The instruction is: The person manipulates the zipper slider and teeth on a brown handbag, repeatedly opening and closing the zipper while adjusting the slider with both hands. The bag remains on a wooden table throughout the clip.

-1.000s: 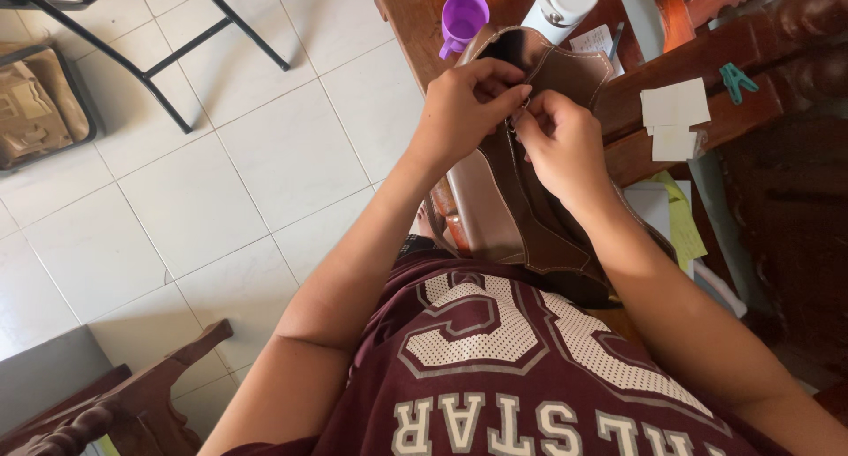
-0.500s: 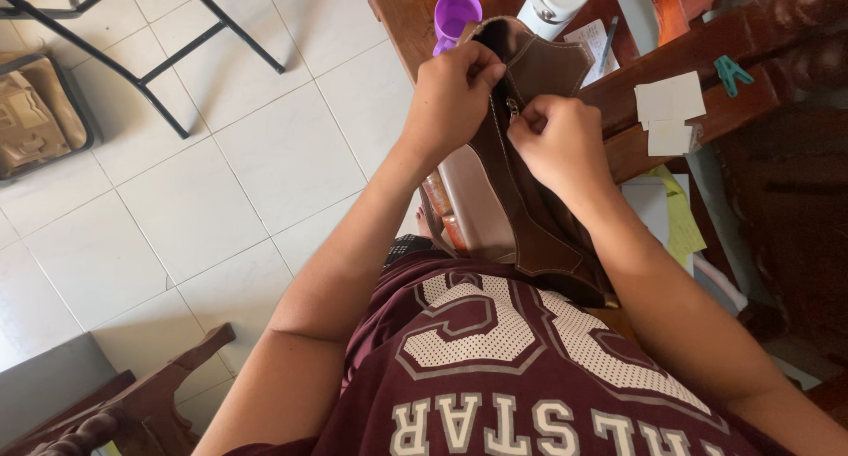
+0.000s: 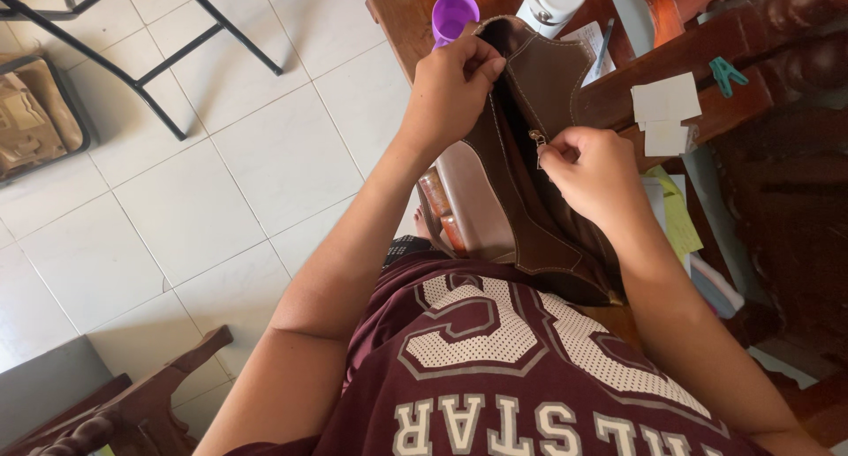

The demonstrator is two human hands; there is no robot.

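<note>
Over my lap | brown bag held upright | left hand clamps its top edge | right hand pinches zipper pull | step: zipping, I judge | next needs steady pull along track

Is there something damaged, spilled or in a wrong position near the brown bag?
Nothing stands out. The left hand holds the brown bag at its top edge, the right hand pinches its zipper pull, and the purple cup stands upright on the wooden table.
</note>
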